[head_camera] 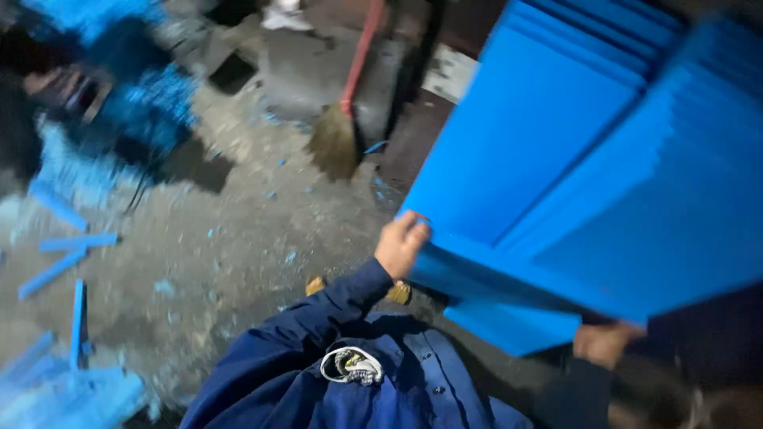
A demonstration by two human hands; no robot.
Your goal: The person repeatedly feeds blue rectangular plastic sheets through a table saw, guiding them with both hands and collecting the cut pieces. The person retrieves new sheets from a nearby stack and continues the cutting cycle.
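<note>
we've got the stack of blue sheets [588, 159] lifted, right half of frame. left hand [400, 245] fingers clamped on its near edge, right hand [604, 343] gripping underneath. offcut strips [67, 262] still litter lower left.

Dim light. Grey concrete floor [238, 230] is littered with blue offcut strips [67, 254]; a red-handled broom [342, 127] is propped upright.

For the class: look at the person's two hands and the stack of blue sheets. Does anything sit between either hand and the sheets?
Nothing visible does. The left hand already grips the near edge of the stack of blue sheets directly, and the right hand holds it from underneath at the lower corner. The picture is blurred, so finger detail cannot be made out.
</note>
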